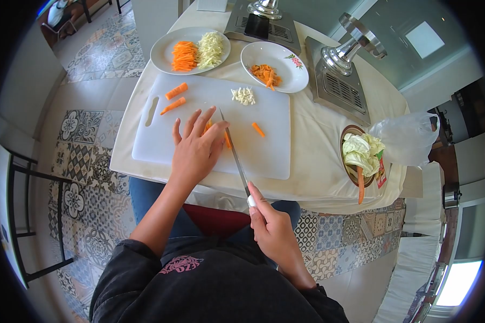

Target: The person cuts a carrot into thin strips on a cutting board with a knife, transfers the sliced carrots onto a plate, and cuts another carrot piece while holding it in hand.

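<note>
My left hand [196,148] presses a carrot piece [228,141] against the white cutting board [264,159], its fingers curved over it and hiding most of it. In my right hand [273,223] is a knife [236,154], gripped by its white handle, with the blade pointing away from me alongside the carrot and my left fingertips. Two more carrot chunks [177,91] lie at the board's upper left. A small carrot stick [258,130] rests right of the blade. Farther up is a little heap of chopped pale garlic [243,96].
Behind the board stand a plate [159,52] of shredded carrot and pale green shreds, and a floral plate [289,79] with orange pieces. Metal burners [337,81] are beyond. At right, a bowl [346,134] holds cabbage [361,151] and a carrot, beside a plastic bag [409,137].
</note>
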Demonstrator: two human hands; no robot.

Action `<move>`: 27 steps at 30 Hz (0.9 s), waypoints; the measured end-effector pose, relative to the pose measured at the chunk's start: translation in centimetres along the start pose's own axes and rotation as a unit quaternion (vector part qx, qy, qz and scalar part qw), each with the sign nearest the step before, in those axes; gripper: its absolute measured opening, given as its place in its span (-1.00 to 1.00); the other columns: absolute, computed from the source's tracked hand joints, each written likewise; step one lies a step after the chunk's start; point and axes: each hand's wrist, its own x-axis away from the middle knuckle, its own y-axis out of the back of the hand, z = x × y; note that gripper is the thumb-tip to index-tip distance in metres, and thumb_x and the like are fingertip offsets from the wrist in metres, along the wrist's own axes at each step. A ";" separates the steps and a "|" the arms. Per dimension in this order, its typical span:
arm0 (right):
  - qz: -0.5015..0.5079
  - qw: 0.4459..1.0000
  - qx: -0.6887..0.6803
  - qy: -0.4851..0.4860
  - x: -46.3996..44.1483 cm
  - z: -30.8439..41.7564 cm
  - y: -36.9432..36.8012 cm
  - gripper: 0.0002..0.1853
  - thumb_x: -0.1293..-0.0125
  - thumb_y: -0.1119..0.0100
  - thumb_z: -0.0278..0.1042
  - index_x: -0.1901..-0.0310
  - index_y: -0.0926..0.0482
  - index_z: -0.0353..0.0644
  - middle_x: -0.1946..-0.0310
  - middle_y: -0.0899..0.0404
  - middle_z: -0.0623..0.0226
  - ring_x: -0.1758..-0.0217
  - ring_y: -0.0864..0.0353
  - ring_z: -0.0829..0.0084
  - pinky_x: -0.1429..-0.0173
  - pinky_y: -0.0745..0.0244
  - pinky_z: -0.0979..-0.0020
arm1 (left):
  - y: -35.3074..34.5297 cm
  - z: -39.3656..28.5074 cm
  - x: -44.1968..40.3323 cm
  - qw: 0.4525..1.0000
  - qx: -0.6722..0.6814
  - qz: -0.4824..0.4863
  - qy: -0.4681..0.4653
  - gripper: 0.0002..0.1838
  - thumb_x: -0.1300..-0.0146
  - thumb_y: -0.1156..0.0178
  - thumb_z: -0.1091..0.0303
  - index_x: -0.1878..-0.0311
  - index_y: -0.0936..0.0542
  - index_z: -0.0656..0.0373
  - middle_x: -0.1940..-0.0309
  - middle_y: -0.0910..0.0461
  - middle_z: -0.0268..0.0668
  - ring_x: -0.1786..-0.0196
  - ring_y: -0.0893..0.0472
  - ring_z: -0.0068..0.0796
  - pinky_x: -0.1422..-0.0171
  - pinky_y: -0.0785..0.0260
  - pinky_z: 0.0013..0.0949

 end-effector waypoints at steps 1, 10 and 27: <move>0.000 1.000 0.001 0.003 0.0 0.0 0.0 -0.46 -0.48 -0.03 -0.46 -0.47 -0.31 -0.12 0.50 -0.51 -0.17 0.43 -0.58 -0.09 0.28 -0.46 0.31 | 0.1 0.0 0.0 1.000 0.003 -0.001 0.000 -0.64 -0.31 -0.25 0.29 -0.17 -0.57 -0.23 -0.45 -0.36 -0.38 -0.53 -0.27 -0.16 -0.60 0.19 0.23; 0.008 1.000 0.020 -0.003 0.1 0.3 -0.3 -0.44 -0.46 -0.04 -0.49 -0.48 -0.29 -0.19 0.56 -0.47 -0.11 0.51 -0.54 -0.04 0.34 -0.44 0.28 | -0.1 0.0 0.0 1.000 0.002 0.001 0.002 -0.65 -0.31 -0.24 0.29 -0.16 -0.58 -0.23 -0.45 -0.37 -0.38 -0.53 -0.27 -0.16 -0.60 0.19 0.22; -0.001 0.997 0.079 0.014 -0.5 0.8 -0.5 -0.42 -0.45 -0.04 -0.49 -0.49 -0.26 -0.20 0.55 -0.52 -0.17 0.45 -0.61 -0.11 0.35 -0.48 0.19 | -0.3 0.4 -0.3 1.000 0.002 -0.017 0.010 -0.67 -0.34 -0.16 0.40 -0.09 -0.69 -0.21 -0.37 -0.50 -0.49 -0.51 -0.32 -0.18 -0.61 0.28 0.22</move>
